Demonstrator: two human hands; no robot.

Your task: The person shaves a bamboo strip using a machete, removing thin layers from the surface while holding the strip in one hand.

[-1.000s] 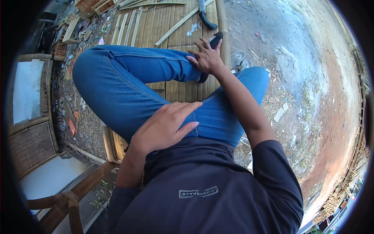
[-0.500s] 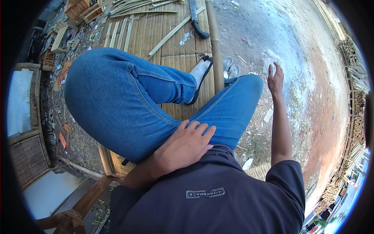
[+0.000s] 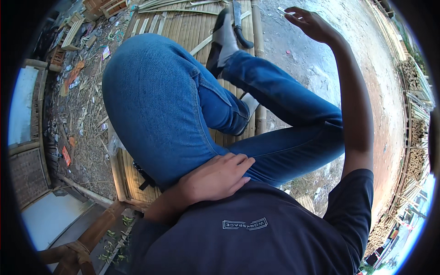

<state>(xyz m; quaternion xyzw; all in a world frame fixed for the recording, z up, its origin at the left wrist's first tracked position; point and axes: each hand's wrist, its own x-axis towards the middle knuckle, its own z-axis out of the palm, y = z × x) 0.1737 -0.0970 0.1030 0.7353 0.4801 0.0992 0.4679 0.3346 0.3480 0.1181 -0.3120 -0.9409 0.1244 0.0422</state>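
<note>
My left hand (image 3: 217,178) lies flat across my lap at the waist, fingers extended, holding nothing I can see. My right hand (image 3: 314,26) is stretched far forward over the ground to the right of the bamboo bench (image 3: 183,28), fingers extended and somewhat apart. Just beyond its fingertips is a small white scrap (image 3: 282,9), which looks to lie on the ground. Left of that hand, on the bench, rests a large knife (image 3: 240,34) with a dark curved handle. My raised foot (image 3: 224,41), in a light sock with black parts, partly hides a pale bamboo strip (image 3: 200,46).
Several pale slats (image 3: 158,23) lie at the bench's far end. A thick bamboo pole (image 3: 258,41) edges its right side. Litter covers the ground on the left, near wooden crates (image 3: 112,6). Stacked bamboo (image 3: 415,151) stands far right.
My right hand has moved forward and slightly left, from beside my knee to beyond the bench edge. One leg has lifted and swung forward near the knife. My left hand stays on my lap.
</note>
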